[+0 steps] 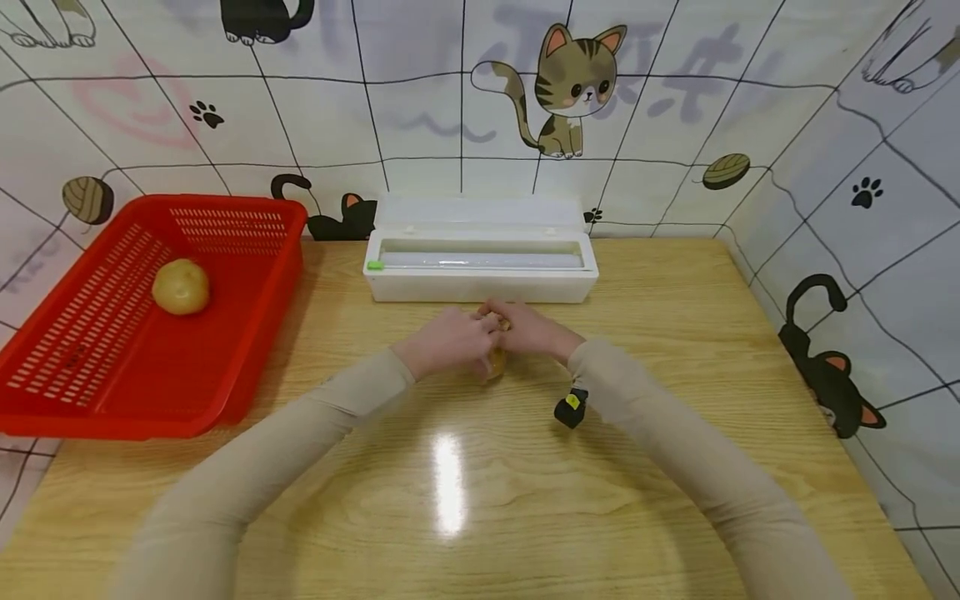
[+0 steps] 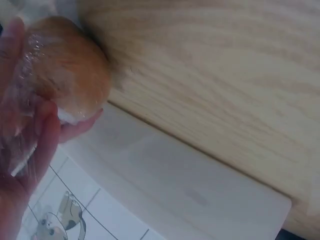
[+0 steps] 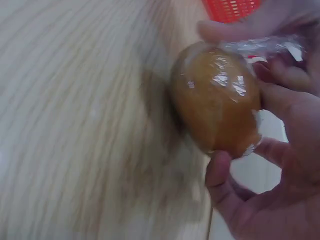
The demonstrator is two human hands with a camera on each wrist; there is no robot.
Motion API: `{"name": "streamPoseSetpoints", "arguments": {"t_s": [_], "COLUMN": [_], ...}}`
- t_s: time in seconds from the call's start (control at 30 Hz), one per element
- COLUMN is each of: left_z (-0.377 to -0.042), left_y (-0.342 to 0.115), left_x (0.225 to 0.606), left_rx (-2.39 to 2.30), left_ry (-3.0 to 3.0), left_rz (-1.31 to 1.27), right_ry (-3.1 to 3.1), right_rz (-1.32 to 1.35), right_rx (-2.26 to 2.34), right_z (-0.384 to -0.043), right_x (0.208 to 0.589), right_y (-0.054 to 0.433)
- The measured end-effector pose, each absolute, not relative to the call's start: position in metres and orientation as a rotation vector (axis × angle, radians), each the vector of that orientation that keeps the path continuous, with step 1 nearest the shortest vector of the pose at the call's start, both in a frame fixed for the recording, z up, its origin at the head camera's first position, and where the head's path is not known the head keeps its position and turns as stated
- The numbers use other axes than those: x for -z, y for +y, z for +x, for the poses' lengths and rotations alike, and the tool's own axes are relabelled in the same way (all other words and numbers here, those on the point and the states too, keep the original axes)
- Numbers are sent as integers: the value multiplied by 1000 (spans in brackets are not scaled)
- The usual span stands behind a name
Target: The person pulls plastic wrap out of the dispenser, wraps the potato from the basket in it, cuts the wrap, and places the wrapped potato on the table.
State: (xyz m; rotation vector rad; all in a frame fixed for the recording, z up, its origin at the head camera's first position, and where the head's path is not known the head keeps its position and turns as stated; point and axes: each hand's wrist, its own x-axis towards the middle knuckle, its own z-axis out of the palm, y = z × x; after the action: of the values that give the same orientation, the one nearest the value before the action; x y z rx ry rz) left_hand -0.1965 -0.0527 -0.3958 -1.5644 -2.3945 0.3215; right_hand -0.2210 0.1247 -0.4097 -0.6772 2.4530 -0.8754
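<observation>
As film (image 3: 262,46) is clinging round the potato (image 3: 216,105), your left hand (image 1: 452,342) and right hand (image 1: 534,332) are gripping it, likely steadying it.

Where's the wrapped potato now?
The wrapped potato is just below the head view's centre, between the left hand and right hand, in front of the white box.

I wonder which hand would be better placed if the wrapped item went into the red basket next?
Probably the left hand: it holds the wrapped item and is nearer the red basket, which stands on that side. The right hand holds it too but would likely reach across.
</observation>
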Motion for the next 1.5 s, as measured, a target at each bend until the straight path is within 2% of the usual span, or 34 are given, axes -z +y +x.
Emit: {"name": "streamPoseSetpoints", "arguments": {"t_s": [0.13, 0.27, 0.43, 0.6, 0.83, 0.93, 1.17, 1.5], "left_z": [-206, -212, -218, -222, -226, -229, -232, -225], "left_y": [-54, -54, -50, -45, -43, -45, -56, -56], "left_x": [398, 403, 414, 419, 414, 414, 418, 422], "left_rx": [-159, 204, 675, 855, 1099, 1142, 1644, 2007], "left_ry": [-2473, -2639, -2743, -2750, -2928, -2901, -2877, -2770], "left_rz": [-1604, -1630, -1652, -1666, -1468, -1455, -1303, -1151], "right_ry": [2489, 2531, 2551, 2602, 2637, 2653, 2742, 2910], "right_rz": [-704, -765, -747, -782, -831, -866, -683, -653], "right_rx": [929, 1046, 1179, 1350, 1400, 1380, 1523, 1400], "right_z": [-221, -218, -213, -199, -177, -177, -183, -188], "right_x": [419, 429, 424, 415, 418, 421, 427, 436], "right_y": [128, 132, 142, 150, 142, 138, 142, 138]}}
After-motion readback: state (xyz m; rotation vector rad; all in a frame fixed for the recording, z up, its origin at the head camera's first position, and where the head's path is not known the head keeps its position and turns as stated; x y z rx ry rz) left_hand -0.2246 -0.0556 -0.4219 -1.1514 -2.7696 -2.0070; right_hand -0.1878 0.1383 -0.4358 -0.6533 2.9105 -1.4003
